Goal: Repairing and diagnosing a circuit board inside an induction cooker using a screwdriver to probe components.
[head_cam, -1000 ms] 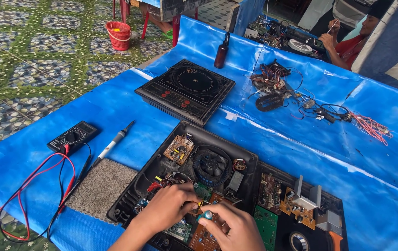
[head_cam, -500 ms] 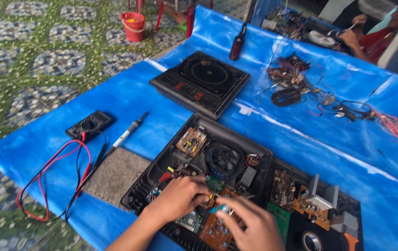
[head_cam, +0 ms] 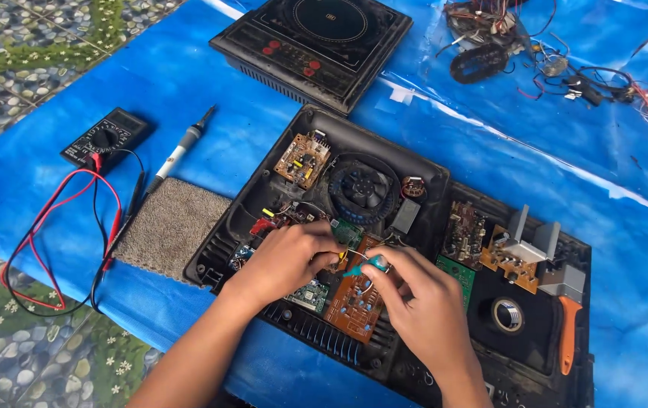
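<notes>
Right hand [head_cam: 422,302]: fingers pinched shut on a small teal-handled tool [head_cam: 365,266], tip pointing toward the left hand. Left hand [head_cam: 290,258]: fingers curled closed over the same spot, fingertips almost meeting the right fingertips; what they grip is hidden under the knuckles, cannot tell.

Directly beneath both sets of fingers: an orange-brown board [head_cam: 354,306], tilted, lying in the open black case [head_cam: 256,196]. Just below the left fingers: a small green board [head_cam: 310,296]. Just above the fingertips: another green board [head_cam: 348,233], then the round black fan [head_cam: 362,187]. Up and left of the fan: a tan board [head_cam: 303,160] with yellow parts. Beside the left knuckles: red and black wires [head_cam: 263,224].

Past the right wrist: a second open tray [head_cam: 532,340] holding a roll of black tape [head_cam: 507,315], an orange-handled tool [head_cam: 566,332], grey metal heatsinks [head_cam: 536,240].

Left of the left forearm: a grey mat [head_cam: 169,227] on the blue tabletop [head_cam: 188,83]. Farther out: a soldering iron [head_cam: 180,151], a black multimeter [head_cam: 105,138] with red and black leads [head_cam: 52,227].

Far from the fingers, top: a closed black cooktop [head_cam: 313,45]; top right, a tangle of wires and parts [head_cam: 505,45].
</notes>
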